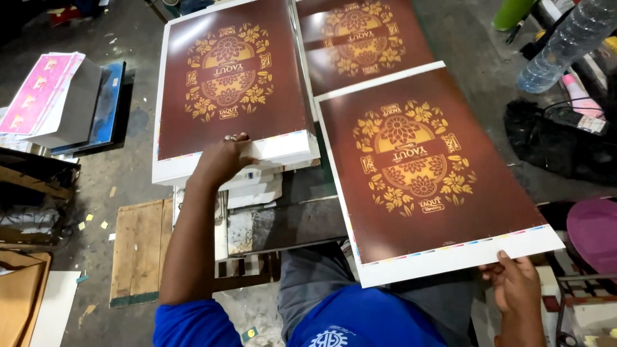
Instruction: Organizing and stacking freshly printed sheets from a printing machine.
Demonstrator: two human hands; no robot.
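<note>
A thick stack of dark brown printed sheets (231,83) with a gold floral design and white margins lies ahead on the left. My left hand (222,160) rests on its near edge, fingers curled over the top sheet. My right hand (514,286) grips the near right corner of one loose brown sheet (430,173), held flat and slightly tilted over my lap. A second stack of the same sheets (360,38) lies behind it.
A pile of pink printed sheets (38,93) sits at far left on a grey block. A wooden board (138,250) lies on the concrete floor. At right are a plastic water bottle (569,42), a black bag (559,144) and a purple round seat (594,231).
</note>
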